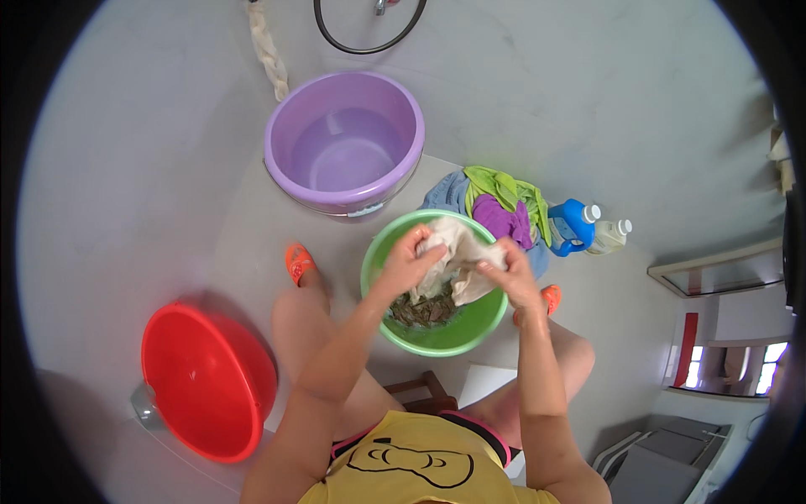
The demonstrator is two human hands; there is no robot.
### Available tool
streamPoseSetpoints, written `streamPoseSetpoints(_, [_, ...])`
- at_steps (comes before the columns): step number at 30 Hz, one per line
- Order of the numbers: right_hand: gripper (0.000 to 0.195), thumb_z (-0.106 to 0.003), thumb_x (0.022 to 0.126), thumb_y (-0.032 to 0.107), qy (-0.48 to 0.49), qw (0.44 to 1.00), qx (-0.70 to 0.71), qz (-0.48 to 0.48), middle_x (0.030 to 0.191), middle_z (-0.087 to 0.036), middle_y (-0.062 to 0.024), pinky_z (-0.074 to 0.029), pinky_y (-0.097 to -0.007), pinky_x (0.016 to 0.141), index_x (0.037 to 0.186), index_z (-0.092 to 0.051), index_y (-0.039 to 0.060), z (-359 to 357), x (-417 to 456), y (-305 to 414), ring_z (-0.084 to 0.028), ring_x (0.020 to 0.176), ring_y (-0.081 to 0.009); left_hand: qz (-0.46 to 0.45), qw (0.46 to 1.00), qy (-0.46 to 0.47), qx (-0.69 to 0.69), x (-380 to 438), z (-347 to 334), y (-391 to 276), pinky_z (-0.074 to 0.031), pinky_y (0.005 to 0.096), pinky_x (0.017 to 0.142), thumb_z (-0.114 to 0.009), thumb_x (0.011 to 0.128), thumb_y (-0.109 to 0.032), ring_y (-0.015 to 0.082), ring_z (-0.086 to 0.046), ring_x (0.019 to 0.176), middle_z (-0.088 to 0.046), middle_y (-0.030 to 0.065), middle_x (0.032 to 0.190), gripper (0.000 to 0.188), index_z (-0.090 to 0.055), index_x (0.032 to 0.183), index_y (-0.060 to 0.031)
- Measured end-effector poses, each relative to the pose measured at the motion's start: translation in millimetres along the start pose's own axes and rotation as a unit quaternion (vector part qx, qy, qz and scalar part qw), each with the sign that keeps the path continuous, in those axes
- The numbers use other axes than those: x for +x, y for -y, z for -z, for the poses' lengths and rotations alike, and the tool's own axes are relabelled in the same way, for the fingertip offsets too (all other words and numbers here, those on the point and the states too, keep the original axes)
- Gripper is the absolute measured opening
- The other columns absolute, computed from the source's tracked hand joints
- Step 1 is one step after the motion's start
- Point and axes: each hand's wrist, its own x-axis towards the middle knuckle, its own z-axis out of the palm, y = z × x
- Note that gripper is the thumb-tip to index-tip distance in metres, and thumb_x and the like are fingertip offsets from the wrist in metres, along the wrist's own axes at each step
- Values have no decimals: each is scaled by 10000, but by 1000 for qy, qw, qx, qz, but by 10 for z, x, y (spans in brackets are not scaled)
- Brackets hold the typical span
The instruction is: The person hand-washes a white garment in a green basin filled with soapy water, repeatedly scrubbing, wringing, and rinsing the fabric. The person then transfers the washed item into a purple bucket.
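Note:
Both hands hold a wet cream cloth [463, 249] stretched above a green plastic basin [472, 327]. My left hand [412, 261] grips the cloth's left part near the basin's far left side. Its right part is gripped by my right hand [513, 277], over the basin's right rim. A lower fold of the cloth hangs down into the basin. Below it, water in the basin holds a dark brown-green patterned fabric or leafy matter [425, 312]; which of these cannot be told.
Beyond stands a purple tub [345, 200] with water. Blue, green and purple cloths [500, 217] lie behind the basin, beside a blue detergent jug [570, 227] and a pale bottle [609, 237]. A red basin [204, 384] leans at left. Behind the green basin's near side is a wooden stool [428, 394].

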Motion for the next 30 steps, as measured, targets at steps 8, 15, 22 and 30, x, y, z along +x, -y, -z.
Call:
streamPoseSetpoints(8, [410, -605, 782, 355, -84, 857, -499, -94, 925, -585, -203, -475, -464, 715, 1105, -558, 107, -288, 622, -2505, -581, 821, -388, 39, 817, -144, 557, 54, 88, 2099, -424, 455, 761, -619, 792, -224, 348, -525, 889, -552, 149, 922, 217, -571, 955, -89])
streamPoseSetpoints(15, [416, -549, 821, 407, -125, 838, -525, -74, 836, -531, -209, -434, -494, 657, 1093, -556, 93, -650, 594, -3209, -525, 756, -376, 89, 756, -123, 637, 56, 240, 2771, -382, 456, 729, -625, 764, -266, 319, -512, 891, -551, 117, 887, 220, -556, 885, -96])
streamPoseSetpoints(22, [584, -413, 864, 486, -21, 909, -356, -215, 1042, -604, -220, -415, -507, 876, 1160, -532, -4, -588, 758, -4027, -548, 985, -398, 309, 752, 38, 582, 495, 302, 3018, -389, 465, 770, -609, 778, -238, 350, -535, 893, -586, 156, 933, 272, -564, 981, -63])
streamPoseSetpoints(30, [488, -550, 807, 364, 114, 824, -474, -290, 1047, -609, -218, -437, -433, 876, 1127, -560, -3, -405, 1297, -3325, -571, 987, -362, 377, 756, 3, 536, 471, 463, 2974, -398, 445, 851, -582, 811, -292, 347, -540, 985, -580, 190, 1041, 359, -546, 1076, -53])
